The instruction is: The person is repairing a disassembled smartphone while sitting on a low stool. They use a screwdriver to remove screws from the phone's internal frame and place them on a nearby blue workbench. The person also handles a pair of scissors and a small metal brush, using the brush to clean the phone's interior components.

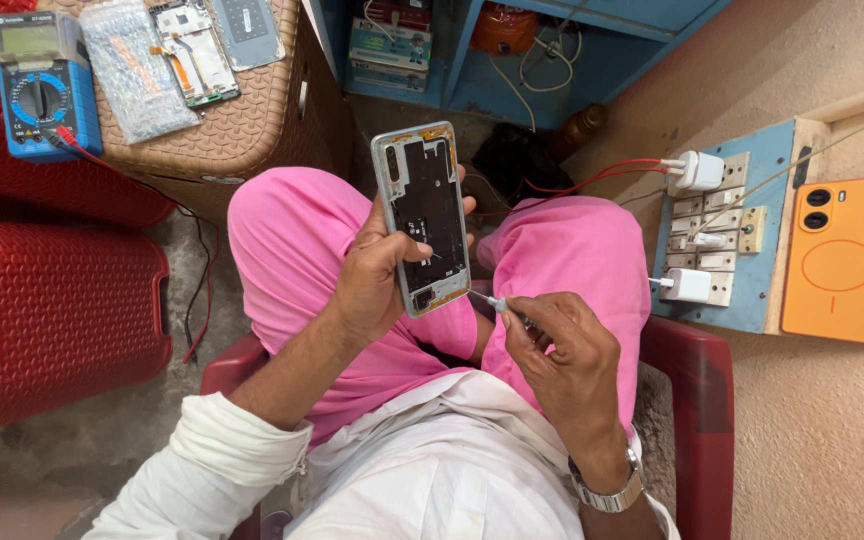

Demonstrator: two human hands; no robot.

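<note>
I see my left hand (377,275) clasping the opened phone frame (422,215) upright over my lap, back cover already off and internals bare. My right hand (567,355) pinches a small screwdriver (504,306) near its lower corner; remaining screws probably unclear.

An opened phone frame (422,215), back cover off, dark inside with a silver rim, stands upright in the left hand (377,275). A thin tool (500,303) in the right hand (562,355) points at its lower edge.
</note>
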